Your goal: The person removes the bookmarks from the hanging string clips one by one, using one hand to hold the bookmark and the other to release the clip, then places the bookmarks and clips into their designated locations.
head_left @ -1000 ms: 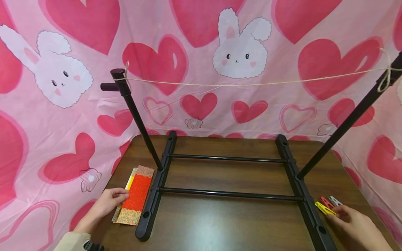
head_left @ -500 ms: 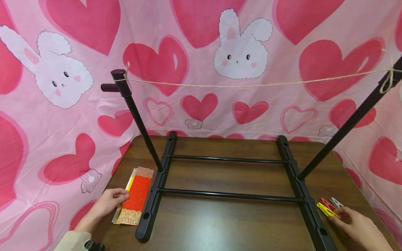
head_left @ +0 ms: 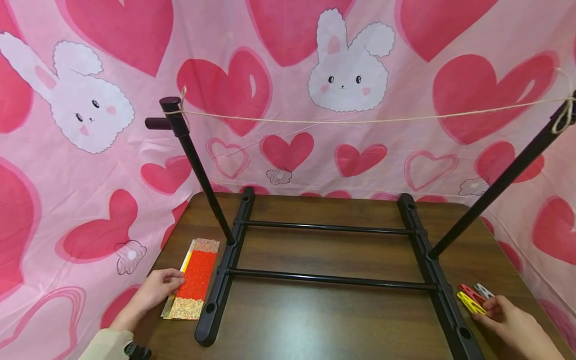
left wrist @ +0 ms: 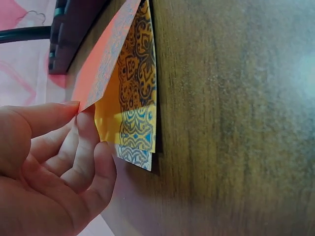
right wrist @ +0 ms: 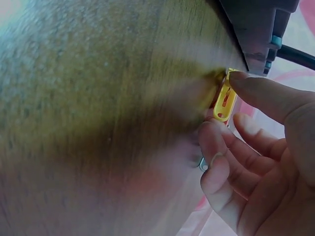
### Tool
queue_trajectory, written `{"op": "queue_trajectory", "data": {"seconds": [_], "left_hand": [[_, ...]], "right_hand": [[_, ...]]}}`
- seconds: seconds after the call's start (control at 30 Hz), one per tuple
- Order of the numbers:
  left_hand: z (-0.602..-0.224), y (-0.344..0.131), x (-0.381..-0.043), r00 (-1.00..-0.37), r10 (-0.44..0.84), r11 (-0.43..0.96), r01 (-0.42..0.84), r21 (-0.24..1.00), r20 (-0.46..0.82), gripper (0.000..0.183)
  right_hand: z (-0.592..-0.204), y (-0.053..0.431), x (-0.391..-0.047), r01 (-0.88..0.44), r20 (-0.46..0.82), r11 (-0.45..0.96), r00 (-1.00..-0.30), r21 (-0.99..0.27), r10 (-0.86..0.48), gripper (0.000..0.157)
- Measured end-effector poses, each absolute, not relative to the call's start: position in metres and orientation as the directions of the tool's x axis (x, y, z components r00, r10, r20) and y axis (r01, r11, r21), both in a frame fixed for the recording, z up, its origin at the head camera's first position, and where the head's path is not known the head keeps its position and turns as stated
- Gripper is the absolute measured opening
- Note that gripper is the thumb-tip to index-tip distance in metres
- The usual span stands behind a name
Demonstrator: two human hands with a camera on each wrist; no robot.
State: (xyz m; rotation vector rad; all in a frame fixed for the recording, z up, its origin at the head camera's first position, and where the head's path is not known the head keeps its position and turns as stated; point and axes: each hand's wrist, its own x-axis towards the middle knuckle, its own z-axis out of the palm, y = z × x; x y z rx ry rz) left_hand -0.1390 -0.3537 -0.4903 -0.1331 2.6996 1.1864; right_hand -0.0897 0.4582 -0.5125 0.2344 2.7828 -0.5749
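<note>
On the left of the table, a red card with gold patterned ends (head_left: 194, 277) lies over a yellow card (head_left: 183, 264). My left hand (head_left: 156, 289) pinches the red card's edge between thumb and fingertip. In the left wrist view that edge stands raised, showing the yellow card's (left wrist: 109, 120) pattern beneath. At the right, my right hand (head_left: 510, 322) has its thumb and forefinger at the near end of a yellow clothespin (head_left: 471, 303); the grip looks light. A red clothespin (head_left: 473, 292) and a grey-white clothespin (head_left: 483, 290) lie just beyond.
A black frame (head_left: 333, 277) stands on the wooden table (head_left: 324, 320), with a left post (head_left: 202, 175) and a right post (head_left: 499, 180). A thin string (head_left: 315, 121) stretches between the post tops. Behind hangs a pink cloth (head_left: 279, 30) with hearts and rabbits.
The view shifts slightly. My left hand keeps its pinch on the red card. My right fingers have drawn a little closer around the yellow clothespin's end.
</note>
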Motion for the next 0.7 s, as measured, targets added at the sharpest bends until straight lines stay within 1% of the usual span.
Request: {"op": "queue_trajectory", "data": {"seconds": [0.07, 0.2, 0.4, 0.57, 0.7], "left_hand": [[-0.4909, -0.3534, -0.1396, -0.978, -0.016, 0.695, -0.159, 0.701, -0.206, 0.021], [-0.4918, -0.3530, -0.1405, -0.976, -0.039, 0.720, -0.176, 0.671, -0.214, 0.021], [-0.4924, -0.3529, -0.1421, -0.976, -0.047, 0.735, -0.178, 0.654, -0.212, 0.021], [-0.4933, -0.3542, -0.1413, -0.979, -0.040, 0.743, -0.165, 0.648, -0.202, 0.019], [-0.4940, -0.3552, -0.1418, -0.978, -0.043, 0.746, -0.169, 0.645, -0.206, 0.019]], "right_hand": [[-0.5130, 0.4584, -0.0895, 0.223, -0.321, 0.906, -0.941, -0.359, 0.105, 0.067], [-0.5131, 0.4588, -0.0897, 0.207, -0.318, 0.913, -0.944, -0.352, 0.092, 0.060], [-0.5095, 0.4555, -0.0887, 0.205, -0.324, 0.914, -0.942, -0.350, 0.087, 0.053], [-0.5062, 0.4515, -0.0869, 0.174, -0.298, 0.918, -0.952, -0.356, 0.065, 0.043], [-0.5062, 0.4501, -0.0868, 0.155, -0.275, 0.922, -0.960, -0.355, 0.055, 0.039]]}}
